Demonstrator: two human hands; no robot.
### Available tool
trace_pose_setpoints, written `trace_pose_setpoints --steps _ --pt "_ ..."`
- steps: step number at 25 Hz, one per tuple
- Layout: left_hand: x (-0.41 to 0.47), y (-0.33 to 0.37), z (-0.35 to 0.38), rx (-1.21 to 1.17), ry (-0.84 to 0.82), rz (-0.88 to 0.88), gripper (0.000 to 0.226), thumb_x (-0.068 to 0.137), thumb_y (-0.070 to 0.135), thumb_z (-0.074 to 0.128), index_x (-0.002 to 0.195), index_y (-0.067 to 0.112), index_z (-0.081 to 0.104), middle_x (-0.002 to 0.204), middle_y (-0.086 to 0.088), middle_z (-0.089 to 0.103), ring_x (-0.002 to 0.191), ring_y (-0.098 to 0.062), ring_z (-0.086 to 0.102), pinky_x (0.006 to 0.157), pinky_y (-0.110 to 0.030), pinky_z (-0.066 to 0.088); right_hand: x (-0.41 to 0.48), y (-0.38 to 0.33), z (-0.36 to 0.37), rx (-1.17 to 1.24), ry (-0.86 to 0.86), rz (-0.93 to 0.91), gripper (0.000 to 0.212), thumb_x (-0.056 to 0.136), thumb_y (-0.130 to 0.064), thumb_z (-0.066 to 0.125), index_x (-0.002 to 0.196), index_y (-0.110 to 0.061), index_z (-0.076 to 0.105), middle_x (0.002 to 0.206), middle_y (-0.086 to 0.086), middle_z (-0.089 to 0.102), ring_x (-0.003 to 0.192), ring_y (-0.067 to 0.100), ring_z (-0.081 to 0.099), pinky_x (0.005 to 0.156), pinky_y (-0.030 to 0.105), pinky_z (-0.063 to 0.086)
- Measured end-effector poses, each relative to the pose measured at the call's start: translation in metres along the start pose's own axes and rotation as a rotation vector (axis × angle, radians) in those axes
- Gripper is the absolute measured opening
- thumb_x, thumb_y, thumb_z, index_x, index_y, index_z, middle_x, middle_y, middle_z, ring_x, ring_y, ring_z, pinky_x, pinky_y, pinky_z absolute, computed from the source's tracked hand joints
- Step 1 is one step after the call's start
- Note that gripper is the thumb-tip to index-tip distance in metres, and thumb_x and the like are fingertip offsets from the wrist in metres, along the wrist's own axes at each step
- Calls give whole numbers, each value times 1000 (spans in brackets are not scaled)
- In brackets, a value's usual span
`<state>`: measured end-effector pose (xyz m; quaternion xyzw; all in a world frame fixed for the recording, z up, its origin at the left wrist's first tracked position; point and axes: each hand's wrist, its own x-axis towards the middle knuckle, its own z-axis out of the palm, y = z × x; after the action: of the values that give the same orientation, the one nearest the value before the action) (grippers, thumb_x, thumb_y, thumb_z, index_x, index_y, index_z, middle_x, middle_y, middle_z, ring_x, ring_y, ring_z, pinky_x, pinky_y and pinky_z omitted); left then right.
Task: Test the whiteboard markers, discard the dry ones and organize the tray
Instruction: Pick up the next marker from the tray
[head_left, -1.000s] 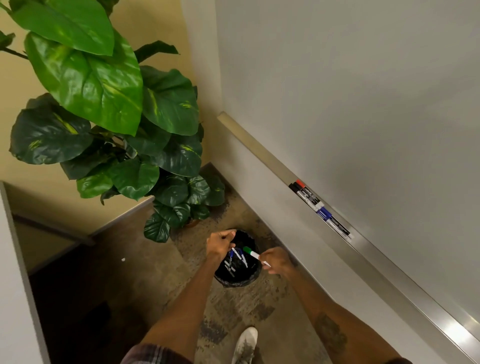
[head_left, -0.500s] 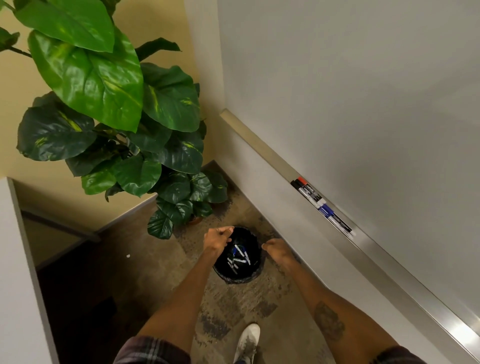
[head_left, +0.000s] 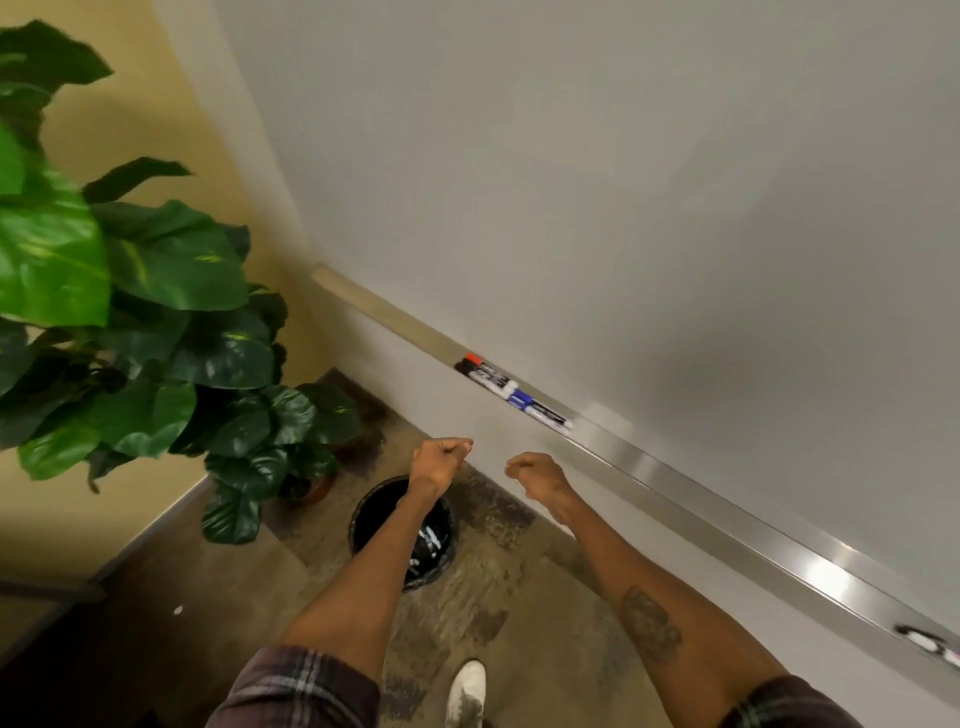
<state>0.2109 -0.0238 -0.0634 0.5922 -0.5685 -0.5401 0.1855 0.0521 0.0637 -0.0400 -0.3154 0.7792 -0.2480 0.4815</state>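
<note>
Whiteboard markers (head_left: 511, 395) with red, black and blue caps lie in a tight row on the long shiny metal tray (head_left: 675, 483) under the smooth white board (head_left: 675, 208). Both hands have come up from the round black bin (head_left: 384, 512) (thrown-away markers (head_left: 428, 540) show pale inside it). The green marker that the right hand (head_left: 535, 473) held a moment ago is gone, and its fingers curl on nothing. The left hand (head_left: 439, 460) is an empty fist too

Leafy potted plant (head_left: 156, 312) (in the corner); white shoe (head_left: 466, 693) on floor (head_left: 519, 597).
</note>
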Motion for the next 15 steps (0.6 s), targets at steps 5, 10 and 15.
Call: trace_pose_setpoints --steps 5,10,15 --pt "-37 57 88 69 -171 130 28 97 22 62 120 7 70 107 -9 72 97 -24 70 89 -36 57 -43 45 -90 129 143 -11 19 94 -16 61 110 -10 70 109 3 65 102 19 59 96 37 51" --pt "-73 99 180 161 -331 265 29 97 22 62 120 7 69 109 -11 72 100 -24 68 94 -38 54 -81 106 -174 206 305 -13 14 89 -16 63 97 -12 73 96 -1 66 95 19 61 93 40 51" --pt "-113 118 276 231 -459 330 28 96 22 63 119 8 70 113 -11 72 102 -25 69 98 -42 53 -121 177 -242 285 472 47 19 89 -12 62 101 -1 71 103 10 69 98 27 64 92 41 51"
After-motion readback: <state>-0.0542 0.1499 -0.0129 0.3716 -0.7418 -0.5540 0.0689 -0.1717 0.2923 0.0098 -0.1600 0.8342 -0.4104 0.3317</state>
